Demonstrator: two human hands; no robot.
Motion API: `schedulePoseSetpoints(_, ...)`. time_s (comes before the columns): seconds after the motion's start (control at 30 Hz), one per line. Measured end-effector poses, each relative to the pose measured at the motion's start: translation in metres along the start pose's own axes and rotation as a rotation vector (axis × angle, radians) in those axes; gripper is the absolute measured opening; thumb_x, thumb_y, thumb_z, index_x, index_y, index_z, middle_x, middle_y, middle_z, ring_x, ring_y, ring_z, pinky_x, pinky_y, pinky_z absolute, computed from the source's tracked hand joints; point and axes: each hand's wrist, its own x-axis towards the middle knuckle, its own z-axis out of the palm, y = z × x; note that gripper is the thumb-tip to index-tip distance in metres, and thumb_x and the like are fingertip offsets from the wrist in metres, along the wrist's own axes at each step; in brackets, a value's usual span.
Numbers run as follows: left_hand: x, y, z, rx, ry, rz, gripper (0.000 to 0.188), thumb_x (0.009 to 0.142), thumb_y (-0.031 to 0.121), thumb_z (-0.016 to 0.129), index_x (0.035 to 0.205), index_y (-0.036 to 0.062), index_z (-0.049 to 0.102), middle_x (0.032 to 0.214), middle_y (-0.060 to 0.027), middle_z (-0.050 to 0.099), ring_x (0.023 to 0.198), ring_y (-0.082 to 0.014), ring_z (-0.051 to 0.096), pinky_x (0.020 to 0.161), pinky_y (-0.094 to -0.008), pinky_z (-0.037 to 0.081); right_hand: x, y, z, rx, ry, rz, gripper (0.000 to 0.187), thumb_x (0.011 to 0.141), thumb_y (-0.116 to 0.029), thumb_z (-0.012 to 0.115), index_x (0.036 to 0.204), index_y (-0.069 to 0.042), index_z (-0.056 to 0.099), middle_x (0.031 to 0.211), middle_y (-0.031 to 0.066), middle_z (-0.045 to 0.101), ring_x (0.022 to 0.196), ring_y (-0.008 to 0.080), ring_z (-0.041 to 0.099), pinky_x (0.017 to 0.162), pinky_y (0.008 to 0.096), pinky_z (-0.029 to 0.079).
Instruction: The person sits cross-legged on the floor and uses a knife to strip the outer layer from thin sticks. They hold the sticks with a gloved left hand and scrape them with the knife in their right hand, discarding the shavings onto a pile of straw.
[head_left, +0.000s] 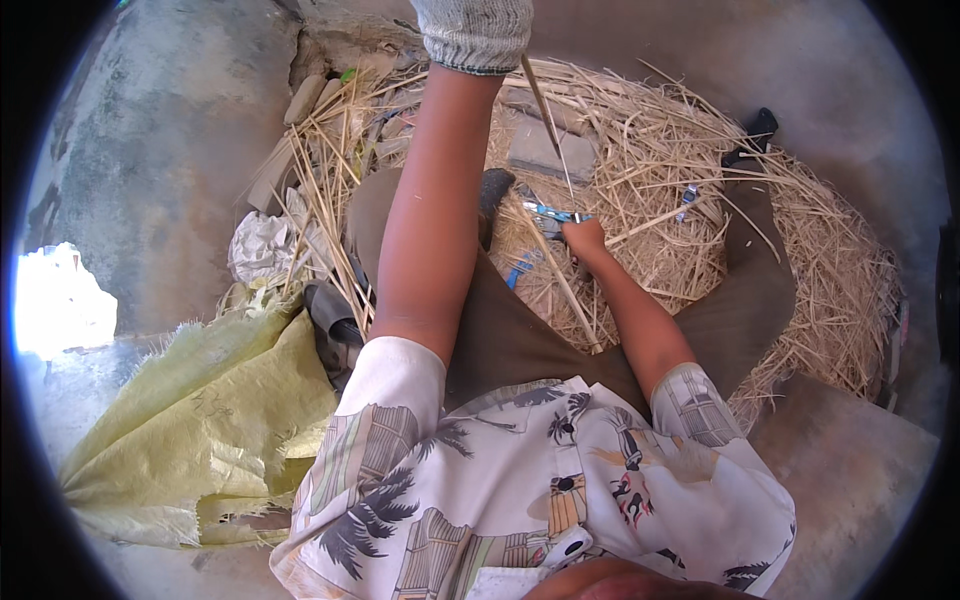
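Note:
My left hand [475, 35], in a grey knit glove, is raised to the top edge of the view, and only its wrist end shows. A long thin straw stalk [548, 130] runs down from it to my right hand [583, 238]. My right hand is closed on a small blue-handled cutter [548, 211], whose tip meets the lower end of the stalk. Both hands are over a heap of dry straw [700, 200] in front of my brown-trousered legs.
A yellow-green woven sack [200, 420] lies at the left, with crumpled white plastic [258, 245] and a dark sandal [335, 320] beside it. Grey stone blocks [540, 145] sit in the straw. A second blue tool [520, 268] lies by my knee. Bare concrete floor [170, 150] surrounds it.

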Motion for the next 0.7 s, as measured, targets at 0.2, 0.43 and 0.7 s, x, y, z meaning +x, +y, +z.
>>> schedulePoseSetpoints(0.2, 0.000, -0.012, 0.001, -0.121, -0.025, -0.156, 0.039, 0.102, 0.045, 0.053, 0.083, 0.0101, 0.051, 0.053, 0.0028, 0.033, 0.044, -0.0106, 0.036, 0.042, -0.0303, 0.030, -0.007, 0.001, 0.003, 0.283, -0.182, -0.009, 0.023, 0.076, -0.015, 0.065, 0.064, 0.004, 0.060, 0.056, 0.0124, 0.059, 0.042, 0.0208, 0.053, 0.041, 0.0366, 0.043)
schedulePoseSetpoints(0.43, 0.001, -0.014, 0.003, -0.150, -0.045, -0.226, 0.047, 0.099, 0.051, 0.055, 0.073, 0.0145, 0.044, 0.052, 0.0045, 0.030, 0.042, -0.0094, 0.033, 0.041, -0.0284, 0.026, 0.008, -0.010, 0.002, 0.006, 0.001, -0.321, 0.036, 0.077, -0.027, 0.066, 0.077, 0.009, 0.066, 0.072, 0.0276, 0.067, 0.073, 0.0399, 0.070, 0.070, 0.0460, 0.053)
schedulePoseSetpoints(0.7, -0.008, 0.022, 0.005, -0.244, -0.029, -0.254, 0.058, 0.096, 0.059, 0.057, 0.060, 0.0195, 0.035, 0.051, 0.0063, 0.027, 0.041, -0.0079, 0.029, 0.039, -0.0262, 0.022, 0.053, 0.015, 0.013, -0.158, 0.013, -0.033, 0.042, 0.072, -0.025, 0.067, 0.094, 0.011, 0.070, 0.097, 0.0337, 0.069, 0.095, 0.0451, 0.069, 0.081, 0.0456, 0.054)
